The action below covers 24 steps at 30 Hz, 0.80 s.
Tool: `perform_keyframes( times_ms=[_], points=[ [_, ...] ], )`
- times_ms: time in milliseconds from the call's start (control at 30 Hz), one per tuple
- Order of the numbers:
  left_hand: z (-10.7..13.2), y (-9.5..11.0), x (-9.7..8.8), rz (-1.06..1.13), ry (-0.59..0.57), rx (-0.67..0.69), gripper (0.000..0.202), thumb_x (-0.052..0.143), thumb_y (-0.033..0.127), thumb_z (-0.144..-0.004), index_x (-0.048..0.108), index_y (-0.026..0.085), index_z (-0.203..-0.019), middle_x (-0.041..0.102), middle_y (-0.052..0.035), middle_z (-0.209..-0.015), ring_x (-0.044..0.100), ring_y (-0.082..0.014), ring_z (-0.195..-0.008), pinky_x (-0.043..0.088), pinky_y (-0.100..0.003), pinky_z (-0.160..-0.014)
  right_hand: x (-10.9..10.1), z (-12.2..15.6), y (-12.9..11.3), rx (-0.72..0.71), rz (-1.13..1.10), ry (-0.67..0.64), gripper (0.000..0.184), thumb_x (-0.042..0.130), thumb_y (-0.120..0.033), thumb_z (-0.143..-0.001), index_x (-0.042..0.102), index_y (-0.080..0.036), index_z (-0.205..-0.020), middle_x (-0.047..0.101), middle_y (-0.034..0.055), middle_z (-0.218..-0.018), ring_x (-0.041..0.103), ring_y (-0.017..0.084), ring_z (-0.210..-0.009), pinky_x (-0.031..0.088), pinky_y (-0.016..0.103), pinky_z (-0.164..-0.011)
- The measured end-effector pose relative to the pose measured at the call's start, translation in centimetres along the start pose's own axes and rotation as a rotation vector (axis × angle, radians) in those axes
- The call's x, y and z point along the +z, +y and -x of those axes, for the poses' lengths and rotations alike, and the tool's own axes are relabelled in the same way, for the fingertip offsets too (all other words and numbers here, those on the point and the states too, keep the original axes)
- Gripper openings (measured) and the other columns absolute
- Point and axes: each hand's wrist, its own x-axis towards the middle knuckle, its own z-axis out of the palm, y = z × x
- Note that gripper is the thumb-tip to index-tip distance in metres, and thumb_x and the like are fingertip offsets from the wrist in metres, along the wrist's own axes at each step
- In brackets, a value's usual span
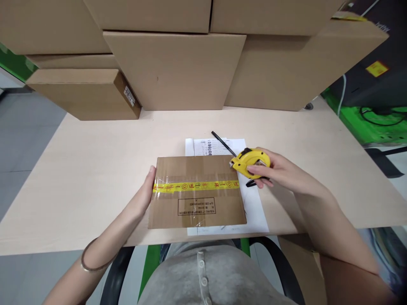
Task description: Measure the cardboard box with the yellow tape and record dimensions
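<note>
A small cardboard box [197, 169] with yellow printed tape across its top lies over printed paper sheets [257, 216] near the table's front edge. Against the box's left side rests my left hand [146, 190], thumb along the edge and the other fingers mostly hidden; it grips that side. My right hand [276, 169] is wrapped round a yellow tape measure [246, 161], held at the box's far right corner. I see no blade drawn out. A black pen [223, 143] lies on the paper behind the box, partly hidden by the tape measure.
Large cardboard boxes [174, 72] stand stacked along the back of the table [104, 156]. A flatter box [92, 95] with a label sits at the back left. Dark equipment [365, 80] with cables stands at the right, and chair armrests [116, 275] flank me.
</note>
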Motion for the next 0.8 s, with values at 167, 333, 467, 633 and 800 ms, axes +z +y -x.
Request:
perform_keyframes(
  times_ms=[167, 333, 467, 633, 800],
  points=[
    [-0.7, 2.1, 1.7, 0.213, 0.205, 0.107, 0.063, 0.026, 0.073, -0.097, 0.054, 0.034, -0.139, 0.065, -0.0026, -0.139, 0.059, -0.0295, -0.131, 0.050, -0.050, -0.109, 0.0, 4.1, -1.5, -0.210, 0.027, 0.050, 0.019, 0.071, -0.035, -0.088, 0.062, -0.031, -0.105, 0.075, 0.0047, -0.114, 0.067, 0.015, -0.062, 0.053, 0.027, -0.048],
    [-0.9, 1.9, 1.2, 0.195, 0.199, 0.425, 0.058, 0.053, 0.070, -0.083, 0.067, 0.028, -0.121, 0.055, -0.0054, -0.148, 0.036, -0.0347, -0.149, 0.031, -0.052, -0.123, -1.1, 7.2, -2.9, -0.246, 0.324, -0.056, 0.032, 0.078, -0.031, -0.078, 0.065, -0.034, -0.107, 0.068, 0.0045, -0.137, 0.076, 0.028, -0.100, 0.063, 0.031, -0.067],
    [-0.2, 0.9, 0.3, 0.177, 0.068, 0.486, 0.061, 0.066, 0.058, -0.070, 0.066, 0.028, -0.122, 0.047, -0.0071, -0.152, 0.030, -0.0416, -0.147, 0.032, -0.060, -0.119, -1.6, 7.1, -3.1, -0.244, 0.448, -0.255, 0.044, 0.077, -0.025, -0.077, 0.062, -0.033, -0.118, 0.071, 0.0043, -0.134, 0.078, 0.023, -0.091, 0.062, 0.025, -0.065],
    [0.3, 0.1, -0.1, 0.085, 0.019, 0.618, 0.070, 0.064, 0.055, -0.068, 0.060, 0.027, -0.132, 0.046, -0.0094, -0.148, 0.038, -0.0426, -0.140, 0.036, -0.063, -0.114, -2.4, 6.0, -4.3, -0.188, 0.419, -0.416, 0.064, 0.077, -0.019, -0.077, 0.059, -0.036, -0.136, 0.077, 0.0041, -0.120, 0.078, 0.023, -0.093, 0.062, 0.024, -0.064],
    [-0.3, -0.2, -0.2, 0.035, 0.028, 0.708, 0.075, 0.060, 0.059, -0.073, 0.056, 0.023, -0.138, 0.047, -0.0111, -0.146, 0.039, -0.0409, -0.139, 0.033, -0.060, -0.117, -2.4, 4.7, -5.4, -0.148, 0.325, -0.451, 0.054, 0.075, -0.017, -0.081, 0.062, -0.033, -0.131, 0.077, 0.0069, -0.118, 0.078, 0.022, -0.093, 0.061, 0.023, -0.069]
  ],
)
